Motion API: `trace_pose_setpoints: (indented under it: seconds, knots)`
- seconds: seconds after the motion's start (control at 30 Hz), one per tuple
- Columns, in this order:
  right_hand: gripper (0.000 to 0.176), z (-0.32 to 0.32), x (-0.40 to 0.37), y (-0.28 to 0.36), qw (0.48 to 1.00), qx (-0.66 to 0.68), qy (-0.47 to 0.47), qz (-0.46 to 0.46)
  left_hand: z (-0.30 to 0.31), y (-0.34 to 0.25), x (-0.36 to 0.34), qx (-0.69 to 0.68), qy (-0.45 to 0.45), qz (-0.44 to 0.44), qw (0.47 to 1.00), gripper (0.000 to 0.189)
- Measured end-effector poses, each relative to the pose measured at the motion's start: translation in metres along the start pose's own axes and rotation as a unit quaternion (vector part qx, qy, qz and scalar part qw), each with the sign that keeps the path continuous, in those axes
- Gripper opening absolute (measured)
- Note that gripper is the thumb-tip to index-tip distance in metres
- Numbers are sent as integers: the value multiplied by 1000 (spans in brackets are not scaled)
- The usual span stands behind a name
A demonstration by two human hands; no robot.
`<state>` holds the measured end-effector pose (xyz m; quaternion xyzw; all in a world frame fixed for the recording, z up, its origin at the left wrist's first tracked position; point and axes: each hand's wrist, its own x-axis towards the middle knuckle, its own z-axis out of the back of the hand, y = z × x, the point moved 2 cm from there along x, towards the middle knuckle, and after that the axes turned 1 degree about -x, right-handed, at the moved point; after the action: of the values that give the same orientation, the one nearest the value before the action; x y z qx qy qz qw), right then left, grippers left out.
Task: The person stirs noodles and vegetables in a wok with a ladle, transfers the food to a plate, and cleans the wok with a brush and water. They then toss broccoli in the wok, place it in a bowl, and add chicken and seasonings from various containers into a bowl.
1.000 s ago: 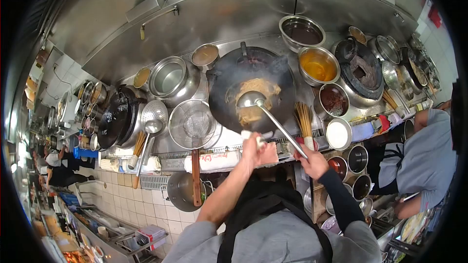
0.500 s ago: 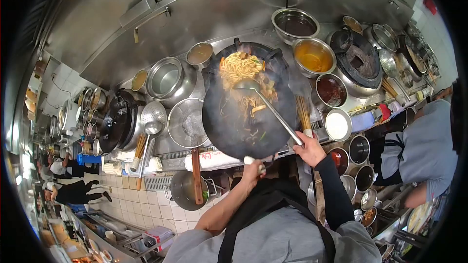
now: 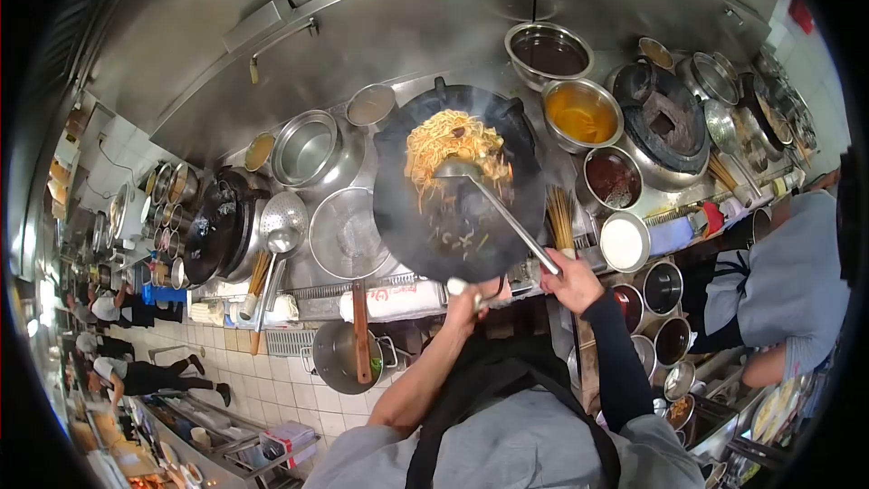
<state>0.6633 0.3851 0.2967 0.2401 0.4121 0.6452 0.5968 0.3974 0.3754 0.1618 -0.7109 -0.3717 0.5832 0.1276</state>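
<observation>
A large black wok (image 3: 457,217) is tilted up off the stove, with yellow noodles (image 3: 448,143) piled against its far wall. My left hand (image 3: 471,301) grips the wok's near handle. My right hand (image 3: 568,279) holds the long shaft of a steel ladle (image 3: 463,168), whose bowl rests against the noodles. Steam rises from the wok.
Steel bowls of sauces stand to the right: dark liquid (image 3: 549,50), orange oil (image 3: 582,112), red paste (image 3: 614,180), white powder (image 3: 623,241). A wire strainer (image 3: 348,234) and a steel pot (image 3: 308,147) sit to the left. Another person's sleeve (image 3: 786,281) is at the right.
The wok, flat on the burner a second ago, was pulled toward me and tilted, tossing the noodles to its far side. It has since moved slightly away, and the noodles have settled.
</observation>
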Motion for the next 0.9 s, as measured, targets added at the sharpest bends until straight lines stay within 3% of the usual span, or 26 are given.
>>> trace_pose_setpoints:
  seconds: [0.03,0.1,0.2,0.3,0.33,0.4,0.43,0.5,0.53,0.57,0.6,0.67,0.73,0.77,0.8,0.9]
  knots:
    - [49,19,-16,20,999,-34,-4,32,2,-1,-10,35,-11,36,999,14]
    - [49,57,-43,48,991,-100,-23,89,-14,-34,-19,-49,9,-19,999,14]
    - [46,108,-67,45,993,-92,64,27,-18,-60,16,-100,10,-28,995,12]
    - [46,108,-49,40,994,-106,24,25,-29,-79,52,-105,-19,-60,992,15]
    - [41,87,-30,13,997,-67,-12,37,-30,-79,61,-107,-24,-66,992,17]
    - [41,27,7,-32,982,-110,-150,40,-37,-76,66,-90,-38,-63,993,16]
    - [47,11,20,-1,991,0,-121,-60,-39,-76,68,-81,-46,-62,994,15]
    - [48,-68,59,-53,974,-52,-211,-55,-40,-75,78,-81,-25,-58,995,17]
    - [47,-87,63,-43,976,-73,-204,-37,-39,-73,81,-80,-16,-54,995,18]
    - [46,-118,76,-69,971,-54,-233,18,-40,-74,78,-85,-19,-40,995,18]
    - [43,-101,72,-45,977,155,-122,-80,-43,-76,72,-89,-22,-28,995,19]
    - [37,-83,71,-13,942,307,-48,-127,-41,-79,70,-97,-23,-5,995,20]
    - [32,-88,90,-18,969,206,-136,-30,-38,-78,76,-106,-15,11,994,22]
    - [19,-105,116,-33,960,28,-269,77,-36,-76,81,-112,-11,0,994,22]
    - [16,-122,146,-47,946,19,-307,105,-33,-72,88,-118,-7,-10,993,22]
    - [21,-125,182,-49,979,65,-187,49,-27,-69,92,-122,-4,-8,992,23]
